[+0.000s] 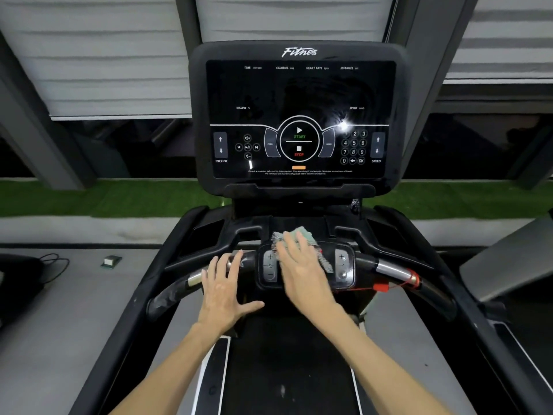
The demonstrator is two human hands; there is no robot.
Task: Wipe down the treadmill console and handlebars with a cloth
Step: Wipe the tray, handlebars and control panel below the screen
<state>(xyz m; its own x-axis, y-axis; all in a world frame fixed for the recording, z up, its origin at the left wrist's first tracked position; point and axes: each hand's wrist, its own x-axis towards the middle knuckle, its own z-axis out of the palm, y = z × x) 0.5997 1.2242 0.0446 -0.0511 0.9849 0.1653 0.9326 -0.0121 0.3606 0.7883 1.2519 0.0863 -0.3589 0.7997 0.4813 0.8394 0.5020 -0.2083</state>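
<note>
Where the cloth is lying: the cloth [302, 238], a grey-green checked rag, is sitting bunched on the centre control pad [344, 265] of the handlebars, between the two sets of plus-and-minus buttons, with its far edge sticking out past the fingertips toward the console.
Right hand: the right hand [302, 271] is lying flat on the cloth, fingers straight and close together, pressing it onto the pad rather than gripping it.
Left hand: the left hand [224, 292] is resting spread on the left handlebar [179, 286], fingers fanning over the silver sensor strip and thumb sticking out toward the pad; it is holding nothing.
Console: the console [299, 94] is standing upright just beyond the hands, its screen dark, with white labels, START and STOP showing in the middle and a bright glare spot sitting by the number keypad.
Right handlebar: the right handlebar [392, 272] is curving away from the pad, with a red safety clip [381, 286] and its cord hanging against it.
Belt: the belt [287, 354] is showing black between and under both forearms.
Surroundings: a green turf strip [104, 199] is running behind the machine; a small box [111, 260] and a black cable [57, 265] are lying on the grey floor to the left.
</note>
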